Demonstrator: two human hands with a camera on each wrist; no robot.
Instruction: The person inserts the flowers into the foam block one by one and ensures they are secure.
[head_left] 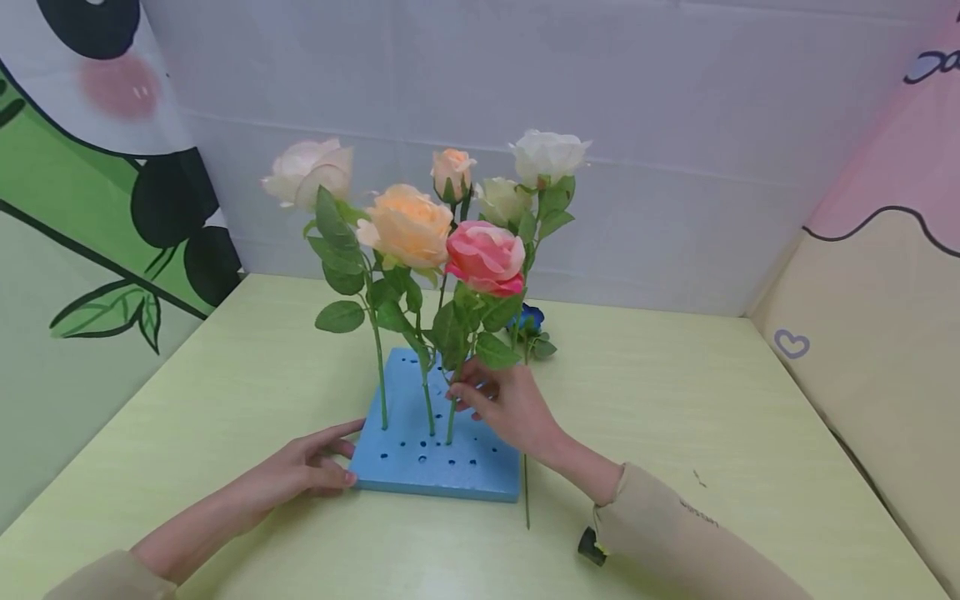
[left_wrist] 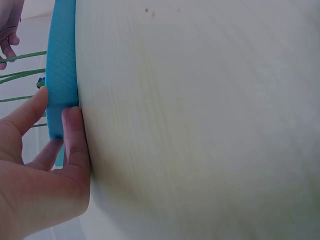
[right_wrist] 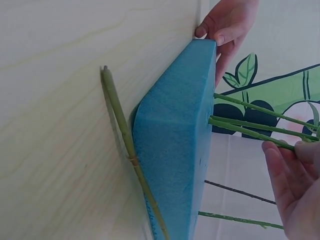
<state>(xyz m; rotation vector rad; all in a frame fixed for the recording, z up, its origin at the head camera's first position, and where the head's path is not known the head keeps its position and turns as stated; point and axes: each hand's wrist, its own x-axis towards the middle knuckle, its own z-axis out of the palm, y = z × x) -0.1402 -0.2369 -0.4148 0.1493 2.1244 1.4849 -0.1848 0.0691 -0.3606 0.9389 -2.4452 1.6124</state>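
Note:
In the head view my right hand point(head_left: 513, 408) pinches the green stem of a pink rose point(head_left: 486, 257) between thumb and fingers. The stem's lower end stands in a hole of a blue foam block point(head_left: 435, 482). At the block's left front corner, my left hand point(head_left: 300, 468) grips the edge; the left wrist view shows its fingers point(left_wrist: 75, 132) against the block's side. Other artificial roses stand upright in the block: a peach one point(head_left: 408, 227), a pale pink one point(head_left: 311, 173), a peach bud point(head_left: 453, 173) and white ones point(head_left: 550, 156) behind.
A blue flower point(head_left: 531, 317) lies on the table behind the block. Its long stem point(right_wrist: 120, 110) runs along the block's right side, past the front edge. Printed cloth walls point(head_left: 637, 167) enclose the table point(head_left: 675, 400). A small black object point(head_left: 592, 547) is by the right sleeve.

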